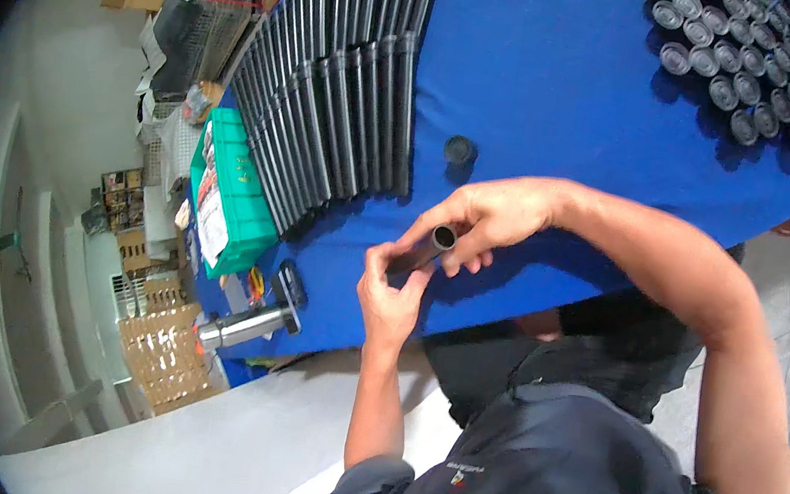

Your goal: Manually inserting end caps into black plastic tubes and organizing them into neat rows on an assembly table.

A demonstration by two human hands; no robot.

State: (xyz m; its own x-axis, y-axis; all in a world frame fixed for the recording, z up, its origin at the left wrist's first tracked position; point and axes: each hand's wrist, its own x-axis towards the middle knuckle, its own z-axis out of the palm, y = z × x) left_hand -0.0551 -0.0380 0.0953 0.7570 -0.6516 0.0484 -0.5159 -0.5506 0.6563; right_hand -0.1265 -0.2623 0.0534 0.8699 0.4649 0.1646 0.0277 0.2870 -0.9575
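Observation:
I hold a short-looking dark tube point(421, 253) over the near part of the table, its round hollow end tilted up toward me. My left hand point(390, 299) is closed around the lower part of the tube, thumb along its side. Around the upper end curl the fingers of my right hand point(498, 219), closed on it near the rim. How far the tube extends beyond my hands is hidden. A single round black cap point(459, 150) lies on the cloth just past my right hand.
Overlapping rows of black tubes point(337, 87) lie on the blue tablecloth point(530, 74) at the back left. Many round black caps point(746, 89) cluster at the far right. On the left edge stand a green crate point(240, 187) with papers and a silver metal cylinder point(247, 327).

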